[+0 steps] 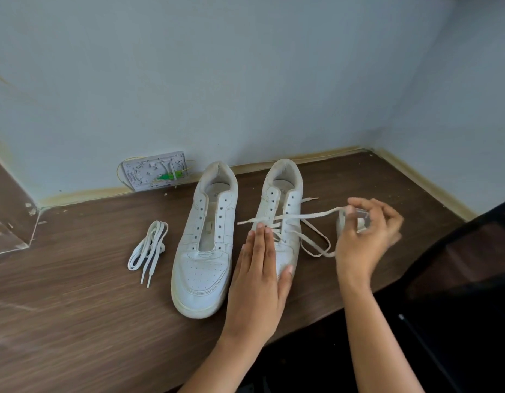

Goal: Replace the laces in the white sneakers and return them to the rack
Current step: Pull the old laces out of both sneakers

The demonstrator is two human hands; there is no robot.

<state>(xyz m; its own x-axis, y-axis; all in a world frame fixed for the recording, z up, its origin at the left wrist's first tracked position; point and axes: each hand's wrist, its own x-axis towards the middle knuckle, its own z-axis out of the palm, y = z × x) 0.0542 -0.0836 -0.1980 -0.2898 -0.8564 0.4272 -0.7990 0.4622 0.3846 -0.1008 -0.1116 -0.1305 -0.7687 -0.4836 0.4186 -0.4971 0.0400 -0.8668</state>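
The brown bench (75, 321) sits in a corner with blue walls. Two white shoes stand on it, toes toward the person. The left shoe (204, 245) has no lace, and its holes are bare. The right shoe (285, 222) stands just beside the left shoe and has a lace (308, 215) through its lower holes. The left hand (259, 268) lies flat with straight fingers on the toe of the right shoe. The right hand (364, 236) is past the right shoe, fingers curled, pinching one end of that lace. A loose lace bundle (149, 248) lies on the other side of the left shoe. A small gray plate (154, 171) leans on the wall behind the left shoe.
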